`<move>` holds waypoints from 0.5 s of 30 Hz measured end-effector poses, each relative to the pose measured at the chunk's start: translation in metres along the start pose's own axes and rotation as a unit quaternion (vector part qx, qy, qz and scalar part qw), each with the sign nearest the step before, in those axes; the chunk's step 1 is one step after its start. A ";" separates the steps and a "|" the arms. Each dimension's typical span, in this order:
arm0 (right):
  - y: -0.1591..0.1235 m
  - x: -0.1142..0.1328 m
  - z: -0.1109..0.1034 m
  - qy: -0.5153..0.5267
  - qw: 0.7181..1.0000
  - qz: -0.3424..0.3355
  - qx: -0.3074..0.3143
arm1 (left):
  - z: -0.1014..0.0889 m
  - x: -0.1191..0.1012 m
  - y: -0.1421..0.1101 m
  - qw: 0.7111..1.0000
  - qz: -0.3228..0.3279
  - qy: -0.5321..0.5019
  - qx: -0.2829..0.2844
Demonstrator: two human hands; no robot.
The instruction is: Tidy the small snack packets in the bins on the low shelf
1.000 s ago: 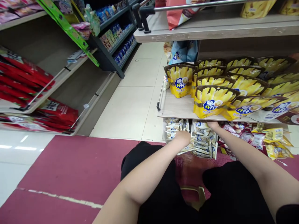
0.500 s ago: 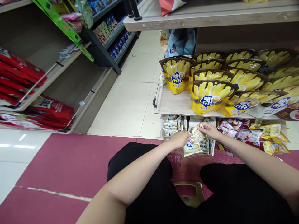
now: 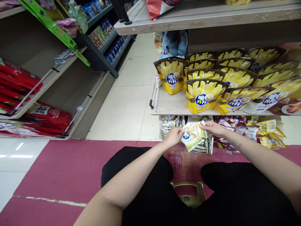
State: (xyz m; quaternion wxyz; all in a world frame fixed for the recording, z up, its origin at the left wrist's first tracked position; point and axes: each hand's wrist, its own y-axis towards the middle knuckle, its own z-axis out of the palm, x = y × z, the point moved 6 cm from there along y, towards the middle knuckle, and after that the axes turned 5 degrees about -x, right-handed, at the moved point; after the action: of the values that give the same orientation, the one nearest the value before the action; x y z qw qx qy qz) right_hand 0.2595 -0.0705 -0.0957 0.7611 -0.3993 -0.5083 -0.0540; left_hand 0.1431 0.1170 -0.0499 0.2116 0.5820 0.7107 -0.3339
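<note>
The packet [image 3: 194,137] is held between two hands, out from the front edge of the shelf [image 3: 172,105], nearer its left corner than its right, above small packets [image 3: 204,147]. Its printed face is turned up to the camera, and its long axis is slanted, rising towards the right. Its left end is clamped between the thumb and fingers of the left hand [image 3: 173,137]; its upper right corner is pinched by the right hand [image 3: 213,128]. Some fingertips are hidden, the fine print cannot be read, and whether a second packet is overlapped cannot be told. The red bag [image 3: 160,7] is cut off by the top border. On the shelf, yellow pouches [image 3: 203,98] are stood in rows. Below, a red mat [image 3: 68,166] is laid beside pale tiles [image 3: 129,97]; at left, red bags [image 3: 50,116] are stacked
</note>
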 end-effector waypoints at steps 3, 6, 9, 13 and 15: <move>0.003 -0.008 -0.005 0.059 0.998 -0.005 -0.035 | 0.008 0.003 0.000 0.999 0.004 -0.036 0.029; 0.004 -0.016 -0.004 0.075 0.997 -0.007 -0.036 | 0.017 0.002 -0.001 0.998 0.027 0.017 0.056; 0.004 -0.021 -0.001 0.068 0.998 -0.004 -0.015 | 0.022 0.004 -0.003 0.995 0.007 0.077 0.069; 0.010 -0.028 -0.006 0.027 1.000 0.014 0.004 | 0.020 0.002 -0.007 0.986 0.008 0.148 0.077; 0.014 -0.035 -0.013 -0.074 0.996 0.051 -0.010 | 0.016 -0.002 -0.008 0.979 0.030 0.186 0.078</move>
State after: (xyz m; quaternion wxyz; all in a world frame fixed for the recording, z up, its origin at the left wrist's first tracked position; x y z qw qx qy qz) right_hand 0.2586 -0.0812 -0.1341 0.7192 -0.4354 -0.5414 0.0090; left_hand 0.1347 0.1030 -0.0578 0.0392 0.6694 0.6918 -0.2678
